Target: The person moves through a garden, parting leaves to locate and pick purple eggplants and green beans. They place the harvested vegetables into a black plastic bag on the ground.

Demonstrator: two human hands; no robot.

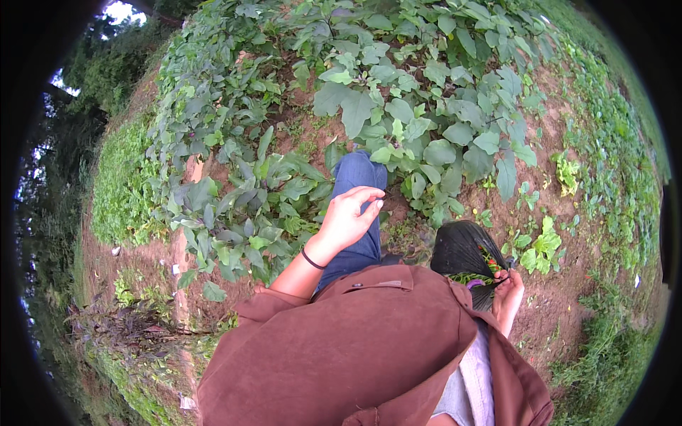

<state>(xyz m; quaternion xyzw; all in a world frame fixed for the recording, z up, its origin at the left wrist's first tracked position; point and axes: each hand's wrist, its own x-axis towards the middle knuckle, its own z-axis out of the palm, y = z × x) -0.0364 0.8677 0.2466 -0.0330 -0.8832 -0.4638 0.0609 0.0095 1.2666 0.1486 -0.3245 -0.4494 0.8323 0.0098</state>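
Note:
My left hand [354,213] is raised over my jeans-clad knee [354,173], fingers loosely curled and apart, with nothing between them; a dark band circles the wrist. On the right, my right hand [506,290] grips the edge of a black plastic bag [461,250]. Through the bag's mouth show slim green and red peppers [466,277] and a small purple thing [476,284] that may be an eggplant. Leafy eggplant plants [399,112] stand just in front of my knee.
More eggplant plants [250,197] grow close on the left. Light green leafy plants [544,245] rise from bare soil [554,314] at right. Low green crops [125,186] and trees line the left; grass and weeds [613,341] lie at lower right.

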